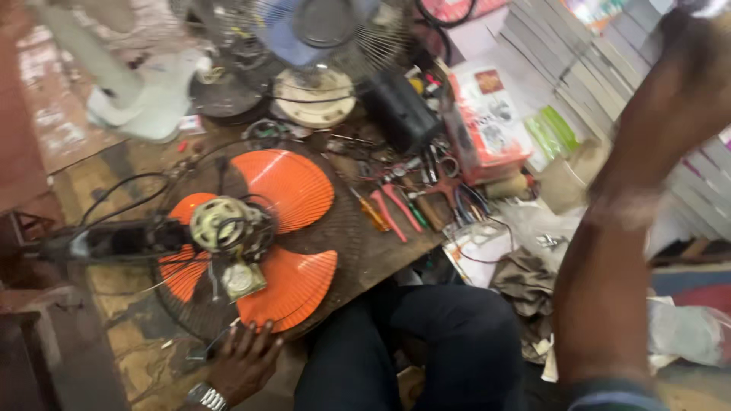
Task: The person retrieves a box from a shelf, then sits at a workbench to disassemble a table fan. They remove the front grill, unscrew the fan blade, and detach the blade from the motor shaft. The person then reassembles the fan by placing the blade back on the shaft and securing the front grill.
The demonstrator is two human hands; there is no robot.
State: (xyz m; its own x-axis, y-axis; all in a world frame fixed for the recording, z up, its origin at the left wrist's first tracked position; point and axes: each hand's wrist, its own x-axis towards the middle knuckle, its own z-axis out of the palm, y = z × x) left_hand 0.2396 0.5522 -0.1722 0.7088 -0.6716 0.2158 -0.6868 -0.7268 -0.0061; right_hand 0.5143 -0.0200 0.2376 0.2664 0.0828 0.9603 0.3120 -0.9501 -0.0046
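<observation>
Down low, the left hand (245, 358) lies spread flat on the fan (259, 236). Pliers (396, 207) lie nearby. The right hand (689, 84) is raised, too blurry to tell.

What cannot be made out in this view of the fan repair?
- Right hand: motion-blurred at the top edge; any grasp unclear.
- Left hand: wrist cut off by the bottom edge.
- Tools on the wooden board: small and blurred; kinds uncertain.
- Fan motor: details blurred, wires overlap.

Dim, warm indoor light — heavy motion blur, perhaps worst on the raised right forearm (609, 251).
</observation>
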